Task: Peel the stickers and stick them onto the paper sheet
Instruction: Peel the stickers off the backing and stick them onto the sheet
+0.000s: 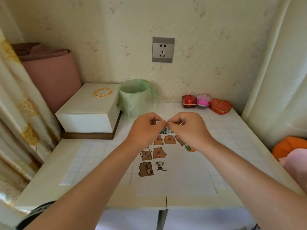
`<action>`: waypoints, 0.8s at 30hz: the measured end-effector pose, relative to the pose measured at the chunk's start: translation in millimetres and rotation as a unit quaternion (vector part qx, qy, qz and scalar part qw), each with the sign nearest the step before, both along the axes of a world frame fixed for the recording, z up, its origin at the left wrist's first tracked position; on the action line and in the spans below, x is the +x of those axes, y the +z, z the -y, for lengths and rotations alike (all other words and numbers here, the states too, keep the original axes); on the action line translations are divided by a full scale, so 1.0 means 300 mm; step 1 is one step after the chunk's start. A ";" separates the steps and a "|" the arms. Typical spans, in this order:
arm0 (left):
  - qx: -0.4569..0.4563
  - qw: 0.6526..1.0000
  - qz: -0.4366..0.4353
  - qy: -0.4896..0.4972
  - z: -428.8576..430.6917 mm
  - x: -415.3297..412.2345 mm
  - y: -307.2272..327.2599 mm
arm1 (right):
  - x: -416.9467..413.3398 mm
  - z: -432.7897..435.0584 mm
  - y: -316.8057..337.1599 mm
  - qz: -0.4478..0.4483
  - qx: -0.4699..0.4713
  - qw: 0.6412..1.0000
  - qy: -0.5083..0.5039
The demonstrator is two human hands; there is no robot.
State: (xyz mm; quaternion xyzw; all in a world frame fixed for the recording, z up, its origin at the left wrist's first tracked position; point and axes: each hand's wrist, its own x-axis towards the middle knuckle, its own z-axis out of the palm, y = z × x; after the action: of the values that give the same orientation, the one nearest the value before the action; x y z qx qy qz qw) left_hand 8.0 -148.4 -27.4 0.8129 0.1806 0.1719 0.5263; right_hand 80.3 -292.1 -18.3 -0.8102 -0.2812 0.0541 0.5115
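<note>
A white paper sheet lies on the table in front of me, with several brown cartoon animal stickers stuck on its upper left part. Above its far end, my left hand and my right hand meet fingertip to fingertip. Both pinch a small white sticker piece between thumb and forefinger. A thin white edge shows by the right hand's fingers. The piece's printed face is hidden by my fingers.
A small bin lined with a green bag stands just behind my hands. A white box with a gold bangle sits at the left. Red and pink trinket boxes line the back right. Table edge is near me.
</note>
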 end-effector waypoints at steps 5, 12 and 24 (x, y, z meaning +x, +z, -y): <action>-0.023 1.000 0.011 -0.014 0.008 0.003 0.028 | 0.025 0.017 0.021 -0.205 0.065 0.976 0.027; -0.043 0.998 0.002 -0.035 0.002 -0.009 0.025 | 0.026 0.016 0.007 -0.231 0.050 0.970 0.060; -0.073 0.997 -0.027 0.001 -0.012 -0.006 0.031 | 0.011 -0.015 0.014 -0.174 0.033 0.983 0.047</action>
State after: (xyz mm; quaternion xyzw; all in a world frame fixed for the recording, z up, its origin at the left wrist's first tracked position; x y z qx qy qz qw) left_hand 6.1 -144.9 -18.1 0.7762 0.2081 0.1368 0.5792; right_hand 83.5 -287.6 -14.1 -0.7571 -0.2277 0.2089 0.5757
